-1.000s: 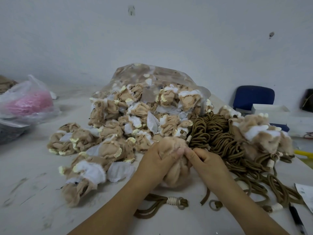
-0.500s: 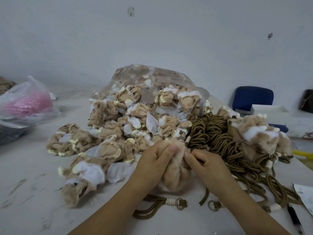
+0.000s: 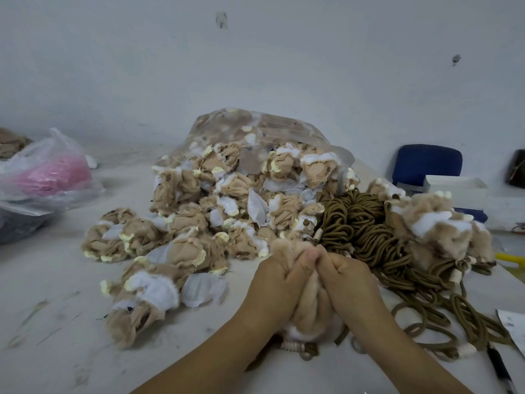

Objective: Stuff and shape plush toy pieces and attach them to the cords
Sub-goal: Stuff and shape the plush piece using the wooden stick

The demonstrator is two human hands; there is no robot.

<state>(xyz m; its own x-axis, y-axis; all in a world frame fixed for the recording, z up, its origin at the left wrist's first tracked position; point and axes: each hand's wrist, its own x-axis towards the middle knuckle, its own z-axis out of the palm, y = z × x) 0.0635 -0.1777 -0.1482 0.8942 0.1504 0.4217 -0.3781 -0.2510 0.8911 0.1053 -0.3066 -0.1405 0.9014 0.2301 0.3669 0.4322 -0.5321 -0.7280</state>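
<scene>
Both hands clamp a tan, fuzzy plush toy piece between them. The left hand curls its fingers round one side and the right hand round the other, thumbs meeting at its top, apparently to squeeze the stuffing into shape. Just beneath the palms, on the grey-white table, lies a brown cord with a cream-wrapped end, seemingly ready for attaching. Beyond the fingertips, a coil of brown cords rests to the right. To the left, a heap of limp tan-and-white plush pieces spills from a clear plastic bag.
</scene>
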